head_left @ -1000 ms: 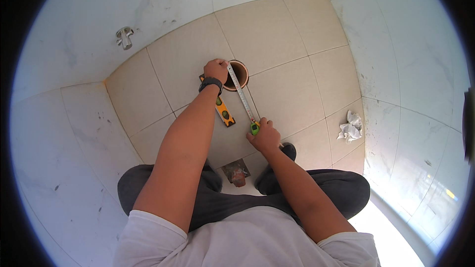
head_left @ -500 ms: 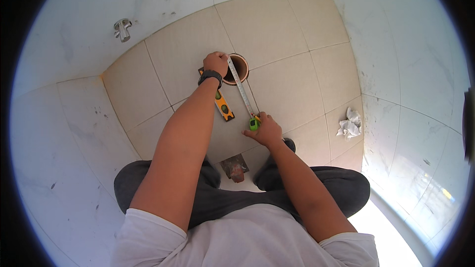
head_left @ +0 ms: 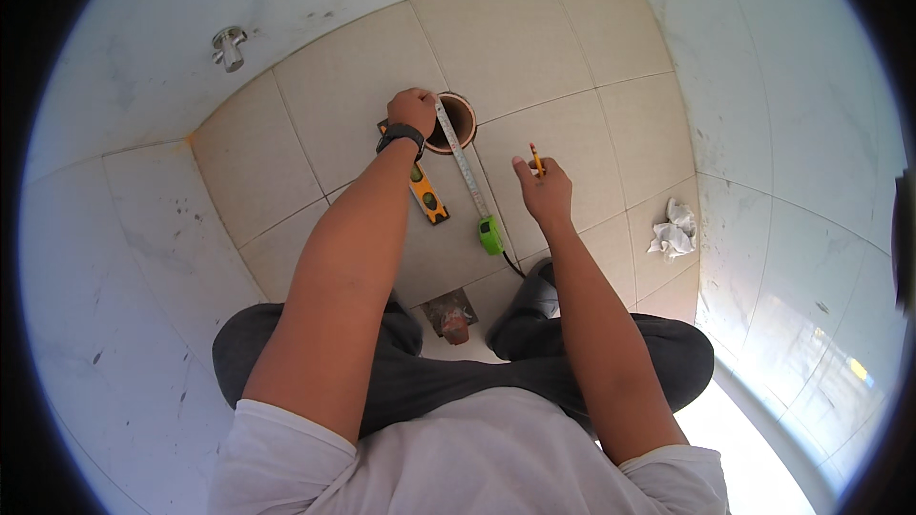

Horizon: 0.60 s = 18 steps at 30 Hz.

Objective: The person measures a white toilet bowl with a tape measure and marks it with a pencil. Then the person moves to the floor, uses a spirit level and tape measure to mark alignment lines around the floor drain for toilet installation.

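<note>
My left hand (head_left: pixel 411 111), wearing a black watch, is closed at the end of the tape measure's blade by the left rim of a round pipe opening (head_left: pixel 471 139) in the floor. The pale blade (head_left: pixel 461 164) is pulled out across the opening toward me. Its green tape measure case (head_left: pixel 490 236) rests on the tiles with a dark strap trailing from it. My right hand (head_left: pixel 547 193) is raised to the right of the blade, its fingers closed round a yellow pencil (head_left: pixel 537 160). Partly under my left wrist lies a yellow spirit level (head_left: pixel 430 198).
A trowel-like tool (head_left: pixel 450 316) with a dark square blade lies between my feet. Crumpled white paper or plastic (head_left: pixel 676 230) sits by the right wall. A metal valve (head_left: pixel 229 49) juts from the far left wall. Marbled tiles cover the walls around the beige floor.
My right hand has let go of the tape measure case and moved up and to the right with the pencil. My left hand stays at the blade's end.
</note>
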Each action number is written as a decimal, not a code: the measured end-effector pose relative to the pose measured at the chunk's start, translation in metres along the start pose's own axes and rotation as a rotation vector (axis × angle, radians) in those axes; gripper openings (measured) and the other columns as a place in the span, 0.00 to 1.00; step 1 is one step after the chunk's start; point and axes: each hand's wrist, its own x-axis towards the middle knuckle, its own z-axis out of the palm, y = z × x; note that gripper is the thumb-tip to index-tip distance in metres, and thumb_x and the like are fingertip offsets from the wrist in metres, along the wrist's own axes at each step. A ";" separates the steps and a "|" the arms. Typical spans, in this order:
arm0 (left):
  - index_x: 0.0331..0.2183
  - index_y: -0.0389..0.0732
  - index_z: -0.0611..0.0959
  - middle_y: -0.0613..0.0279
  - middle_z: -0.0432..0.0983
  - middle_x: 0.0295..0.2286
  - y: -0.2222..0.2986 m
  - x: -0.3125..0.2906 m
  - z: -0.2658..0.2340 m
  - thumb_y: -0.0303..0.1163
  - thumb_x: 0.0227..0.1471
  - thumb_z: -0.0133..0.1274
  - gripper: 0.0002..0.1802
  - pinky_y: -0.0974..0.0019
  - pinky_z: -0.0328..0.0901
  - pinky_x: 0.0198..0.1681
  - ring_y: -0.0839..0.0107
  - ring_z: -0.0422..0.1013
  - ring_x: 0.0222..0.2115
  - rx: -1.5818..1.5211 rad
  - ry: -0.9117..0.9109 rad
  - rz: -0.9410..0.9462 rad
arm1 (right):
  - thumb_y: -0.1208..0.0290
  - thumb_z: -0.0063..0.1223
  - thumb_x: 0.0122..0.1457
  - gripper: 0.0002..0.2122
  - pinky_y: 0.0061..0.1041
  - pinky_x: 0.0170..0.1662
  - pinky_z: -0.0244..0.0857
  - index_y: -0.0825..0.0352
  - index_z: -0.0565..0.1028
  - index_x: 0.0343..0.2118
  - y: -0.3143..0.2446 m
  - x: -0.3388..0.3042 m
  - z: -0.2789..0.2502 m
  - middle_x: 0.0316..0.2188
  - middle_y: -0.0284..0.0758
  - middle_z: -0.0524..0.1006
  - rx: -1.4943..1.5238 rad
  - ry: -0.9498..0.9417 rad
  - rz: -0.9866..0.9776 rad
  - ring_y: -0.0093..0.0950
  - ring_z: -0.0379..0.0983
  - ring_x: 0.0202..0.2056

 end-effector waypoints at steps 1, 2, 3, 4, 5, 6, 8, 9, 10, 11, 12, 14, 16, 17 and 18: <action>0.34 0.41 0.89 0.51 0.84 0.31 0.000 0.001 0.000 0.42 0.53 0.58 0.15 0.57 0.72 0.43 0.56 0.80 0.35 -0.023 -0.004 -0.019 | 0.43 0.58 0.55 0.27 0.43 0.37 0.72 0.71 0.78 0.34 -0.008 0.002 -0.003 0.27 0.50 0.80 -0.005 0.011 -0.015 0.46 0.79 0.32; 0.34 0.41 0.88 0.51 0.84 0.31 -0.001 0.001 0.001 0.42 0.53 0.58 0.15 0.57 0.72 0.43 0.56 0.80 0.35 -0.045 -0.009 -0.037 | 0.44 0.59 0.54 0.27 0.42 0.37 0.72 0.71 0.78 0.33 -0.018 0.000 -0.002 0.27 0.49 0.80 -0.058 -0.046 -0.086 0.45 0.79 0.33; 0.34 0.41 0.88 0.51 0.84 0.31 -0.001 0.001 0.001 0.43 0.53 0.58 0.16 0.57 0.72 0.43 0.56 0.80 0.35 -0.065 -0.013 -0.055 | 0.45 0.60 0.54 0.26 0.42 0.37 0.72 0.71 0.78 0.32 -0.030 -0.004 0.003 0.26 0.49 0.80 -0.116 -0.108 -0.126 0.44 0.79 0.33; 0.34 0.40 0.88 0.51 0.84 0.31 -0.002 0.000 0.000 0.42 0.54 0.58 0.16 0.58 0.72 0.43 0.57 0.80 0.34 -0.053 -0.009 -0.047 | 0.46 0.60 0.54 0.25 0.41 0.37 0.72 0.71 0.79 0.32 -0.043 -0.008 0.011 0.26 0.49 0.80 -0.145 -0.156 -0.185 0.43 0.79 0.33; 0.34 0.40 0.88 0.51 0.84 0.31 -0.002 0.000 0.000 0.42 0.54 0.58 0.16 0.58 0.72 0.42 0.57 0.80 0.34 -0.041 -0.003 -0.037 | 0.48 0.60 0.54 0.24 0.39 0.38 0.73 0.70 0.78 0.33 -0.054 -0.018 0.024 0.28 0.47 0.80 -0.225 -0.228 -0.270 0.42 0.80 0.34; 0.34 0.40 0.88 0.51 0.84 0.31 -0.001 0.000 -0.002 0.42 0.54 0.58 0.16 0.58 0.72 0.42 0.57 0.80 0.34 -0.028 0.004 -0.026 | 0.49 0.61 0.53 0.22 0.38 0.38 0.74 0.69 0.78 0.35 -0.063 -0.029 0.037 0.30 0.45 0.80 -0.286 -0.282 -0.369 0.41 0.80 0.34; 0.35 0.40 0.88 0.51 0.84 0.31 0.000 -0.001 -0.004 0.42 0.54 0.58 0.16 0.58 0.72 0.42 0.57 0.80 0.33 -0.031 -0.045 -0.047 | 0.52 0.63 0.52 0.23 0.37 0.40 0.75 0.68 0.75 0.40 -0.075 -0.049 0.065 0.35 0.43 0.79 -0.403 -0.397 -0.465 0.40 0.80 0.37; 0.35 0.40 0.88 0.51 0.84 0.30 0.001 -0.001 -0.006 0.42 0.54 0.58 0.16 0.58 0.72 0.42 0.57 0.80 0.33 -0.038 -0.060 -0.062 | 0.53 0.63 0.51 0.23 0.37 0.40 0.75 0.69 0.74 0.41 -0.081 -0.053 0.078 0.36 0.44 0.79 -0.413 -0.386 -0.407 0.41 0.80 0.36; 0.35 0.40 0.88 0.51 0.84 0.30 0.002 -0.002 -0.007 0.42 0.54 0.58 0.16 0.58 0.72 0.41 0.57 0.80 0.33 -0.075 -0.064 -0.084 | 0.53 0.64 0.51 0.24 0.38 0.39 0.75 0.69 0.73 0.41 -0.085 -0.057 0.090 0.37 0.44 0.78 -0.405 -0.359 -0.370 0.41 0.80 0.35; 0.35 0.39 0.88 0.52 0.84 0.30 0.004 -0.004 -0.008 0.42 0.54 0.58 0.16 0.58 0.72 0.41 0.57 0.80 0.33 -0.111 -0.069 -0.108 | 0.54 0.64 0.50 0.25 0.38 0.38 0.75 0.70 0.72 0.42 -0.086 -0.058 0.098 0.38 0.45 0.77 -0.407 -0.349 -0.317 0.41 0.80 0.35; 0.35 0.39 0.88 0.52 0.84 0.30 0.005 -0.004 -0.009 0.42 0.54 0.58 0.16 0.58 0.72 0.41 0.57 0.80 0.33 -0.148 -0.073 -0.133 | 0.56 0.63 0.50 0.24 0.38 0.38 0.75 0.70 0.71 0.42 -0.088 -0.056 0.103 0.37 0.45 0.77 -0.420 -0.345 -0.337 0.41 0.80 0.35; 0.35 0.39 0.88 0.52 0.84 0.29 0.006 -0.004 -0.012 0.42 0.54 0.58 0.16 0.59 0.73 0.40 0.59 0.80 0.32 -0.122 -0.095 -0.102 | 0.60 0.63 0.50 0.22 0.39 0.38 0.75 0.71 0.70 0.41 -0.091 -0.052 0.103 0.36 0.46 0.77 -0.491 -0.421 -0.308 0.41 0.80 0.36; 0.34 0.39 0.88 0.52 0.84 0.28 0.006 -0.004 -0.013 0.41 0.54 0.58 0.15 0.59 0.73 0.40 0.60 0.80 0.31 -0.023 -0.056 -0.013 | 0.66 0.61 0.49 0.19 0.38 0.41 0.75 0.70 0.71 0.41 -0.089 -0.045 0.086 0.38 0.45 0.77 -0.518 -0.527 -0.465 0.42 0.80 0.39; 0.34 0.39 0.88 0.52 0.84 0.28 0.005 -0.004 -0.013 0.42 0.54 0.58 0.16 0.59 0.73 0.39 0.59 0.80 0.31 -0.084 -0.059 -0.019 | 0.70 0.61 0.48 0.18 0.38 0.42 0.75 0.70 0.71 0.42 -0.084 -0.040 0.070 0.39 0.45 0.77 -0.538 -0.594 -0.531 0.43 0.79 0.40; 0.34 0.39 0.88 0.53 0.84 0.28 0.005 -0.004 -0.013 0.42 0.54 0.58 0.16 0.60 0.73 0.39 0.59 0.80 0.30 -0.103 -0.083 -0.028 | 0.70 0.61 0.46 0.19 0.38 0.42 0.75 0.69 0.72 0.41 -0.081 -0.032 0.054 0.38 0.44 0.77 -0.584 -0.644 -0.619 0.42 0.79 0.40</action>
